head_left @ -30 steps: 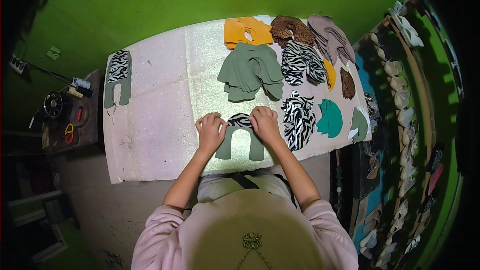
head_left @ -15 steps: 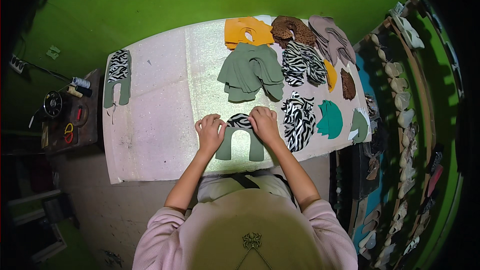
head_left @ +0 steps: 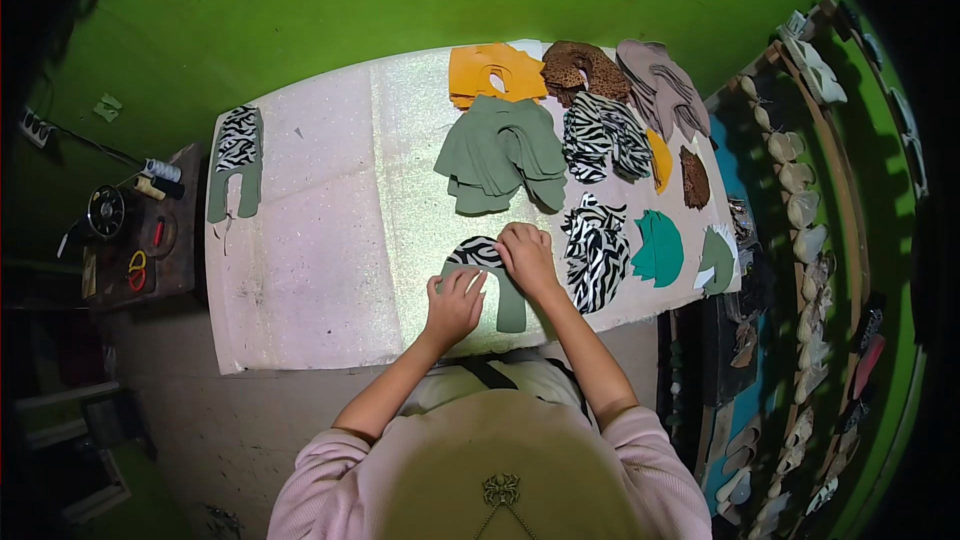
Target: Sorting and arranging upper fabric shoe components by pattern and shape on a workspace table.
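Note:
A sage-green U-shaped piece of material (head_left: pixel 511 312) lies near the table's front edge, its legs toward me. Along its curved top sits a black-and-white zebra-print piece (head_left: pixel 474 251). My left hand (head_left: pixel 456 310) rests over the green piece's left leg, fingers spread and hiding much of it. My right hand (head_left: pixel 527 258) is bent at the zebra piece's right end, thumb and fingers closed on that edge. Just beyond lies a fanned stack of sage-green U-shaped pieces (head_left: pixel 500 155). To the right is a pile of zebra-print pieces (head_left: pixel 598 255).
Farther back lie yellow pieces (head_left: pixel 480 70), brown spotted pieces (head_left: pixel 580 68) and mauve pieces (head_left: pixel 655 80). Teal pieces (head_left: pixel 658 252) are at right. A joined zebra-and-green piece (head_left: pixel 236 155) lies far left, beside a side table with thread spools (head_left: pixel 160 172) and scissors (head_left: pixel 137 270). Shoe racks (head_left: pixel 800 210) stand right.
My left hand has moved from the zebra piece's left end down and right onto the green left leg. My right hand has shifted slightly left and stays at the zebra piece's right end.

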`<state>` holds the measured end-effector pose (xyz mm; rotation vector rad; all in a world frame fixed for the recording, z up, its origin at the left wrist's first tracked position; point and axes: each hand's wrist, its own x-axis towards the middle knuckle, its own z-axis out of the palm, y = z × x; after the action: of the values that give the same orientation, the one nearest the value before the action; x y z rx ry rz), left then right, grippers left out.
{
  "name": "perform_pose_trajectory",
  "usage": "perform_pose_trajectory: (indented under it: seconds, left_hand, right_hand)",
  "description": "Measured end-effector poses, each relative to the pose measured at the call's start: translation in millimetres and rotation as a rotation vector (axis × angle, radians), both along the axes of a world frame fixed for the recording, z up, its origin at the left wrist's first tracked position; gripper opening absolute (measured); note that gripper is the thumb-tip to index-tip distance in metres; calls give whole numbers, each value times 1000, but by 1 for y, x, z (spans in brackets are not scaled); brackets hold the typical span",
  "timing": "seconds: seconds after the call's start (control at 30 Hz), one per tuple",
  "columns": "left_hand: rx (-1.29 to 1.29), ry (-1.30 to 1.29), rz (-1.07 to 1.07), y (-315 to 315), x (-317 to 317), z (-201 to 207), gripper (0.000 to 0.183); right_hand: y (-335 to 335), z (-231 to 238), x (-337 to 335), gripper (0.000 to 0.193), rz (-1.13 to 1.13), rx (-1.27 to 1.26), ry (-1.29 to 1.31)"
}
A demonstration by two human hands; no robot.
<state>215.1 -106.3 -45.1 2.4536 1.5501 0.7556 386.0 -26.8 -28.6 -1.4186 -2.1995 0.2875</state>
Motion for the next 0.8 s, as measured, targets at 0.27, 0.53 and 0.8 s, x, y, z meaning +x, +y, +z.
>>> perform_pose_trajectory:
  seconds: [0.27,0.53,0.8]
  left_hand:
    - [-9,51,26,-5,4,-7,43]
    - [11,75,40,-7,4,-12,45]
    - [7,71,36,-8,4,-15,46]
  right_hand:
    - [2,-4,1,12,-11,-15,2]
    - [3,-1,-1,11,-14,-62,31]
    - [4,-6,-3,11,-27,-30,43]
